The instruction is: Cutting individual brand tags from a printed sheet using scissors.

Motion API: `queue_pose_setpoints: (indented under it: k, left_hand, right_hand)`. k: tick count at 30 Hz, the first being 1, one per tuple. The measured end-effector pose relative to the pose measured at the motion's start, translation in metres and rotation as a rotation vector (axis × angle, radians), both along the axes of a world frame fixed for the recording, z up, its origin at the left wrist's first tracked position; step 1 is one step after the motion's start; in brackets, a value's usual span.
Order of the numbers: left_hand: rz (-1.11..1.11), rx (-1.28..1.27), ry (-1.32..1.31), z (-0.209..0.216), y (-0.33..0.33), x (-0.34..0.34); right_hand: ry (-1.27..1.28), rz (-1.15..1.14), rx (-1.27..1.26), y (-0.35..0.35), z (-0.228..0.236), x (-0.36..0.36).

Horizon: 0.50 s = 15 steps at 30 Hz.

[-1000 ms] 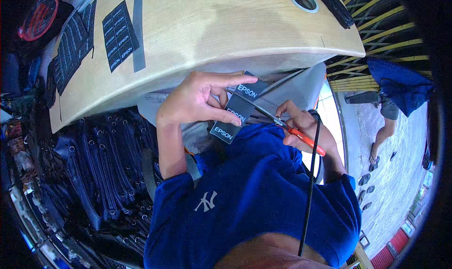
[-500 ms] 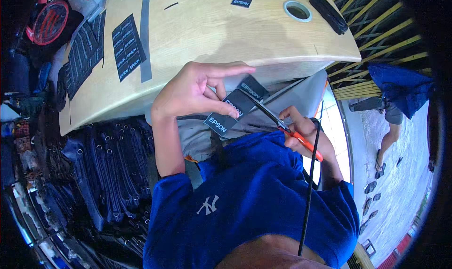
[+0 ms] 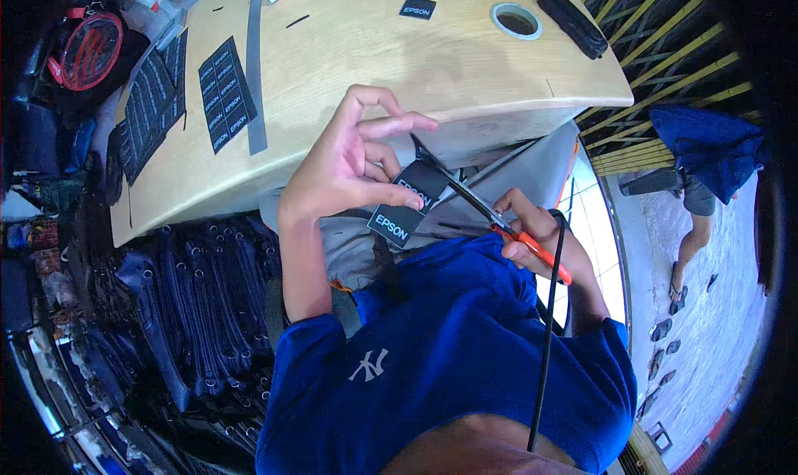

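My left hand point(image 3: 332, 176), in front of the table edge, pinches a strip of black labels point(image 3: 397, 225) with pale lettering between thumb and fingers. Its index finger is raised and bent. In my right hand point(image 3: 534, 221) is a pair of scissors point(image 3: 532, 248) with orange-red handles, the fingers wrapped round them. The blades point up and left, meeting the strip at its far right edge. A thin dark piece point(image 3: 422, 149) sticks up beyond the blades; whether it is still joined to the strip I cannot tell.
On the wooden table point(image 3: 349, 68) lie a label sheet point(image 3: 226, 94), a single label point(image 3: 417, 9), a tape roll point(image 3: 516, 21) and a black pouch point(image 3: 572, 25). Dark straps point(image 3: 208, 309) hang at left. A black cord point(image 3: 545, 350) runs past my right hand. A person point(image 3: 698, 192) stands at right.
The label piece beyond the blades, broad before, now shows only as a thin dark sliver. My left index finger has lifted and bent more. The scissors stay nearly in place.
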State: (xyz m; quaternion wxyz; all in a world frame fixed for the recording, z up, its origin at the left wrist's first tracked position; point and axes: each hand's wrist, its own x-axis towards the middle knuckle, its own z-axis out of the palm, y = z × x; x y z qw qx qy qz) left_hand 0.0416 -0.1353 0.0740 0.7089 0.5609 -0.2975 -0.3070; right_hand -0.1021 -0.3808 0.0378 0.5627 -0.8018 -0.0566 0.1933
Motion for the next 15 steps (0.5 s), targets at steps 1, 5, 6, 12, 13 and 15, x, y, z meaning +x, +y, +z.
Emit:
queue_pose_setpoints:
  k: [1, 5, 6, 12, 13, 15]
  left_hand:
    - [-0.019, 0.018, -0.005, -0.002, 0.001, 0.0]
    - [-0.069, 0.109, -0.184, -0.009, 0.004, 0.004]
    - [-0.038, 0.066, -0.122, -0.006, 0.004, 0.002]
    - [0.077, 0.018, -0.038, -0.014, 0.008, -0.003]
    - [0.068, 0.059, -0.095, -0.016, 0.009, -0.003]
    - [0.055, 0.066, -0.1, -0.013, 0.007, -0.002]
  right_hand:
    - [-0.001, 0.001, 0.0, 0.0, 0.0, 0.0]
    - [-0.004, 0.007, 0.019, 0.001, 0.003, 0.003]
    - [0.014, 0.007, 0.03, 0.002, 0.003, 0.003]
    - [0.047, -0.013, 0.127, 0.003, -0.007, 0.002]
    - [0.048, -0.011, 0.126, 0.004, -0.008, 0.002]
    - [0.049, -0.031, 0.115, 0.005, -0.009, 0.002]
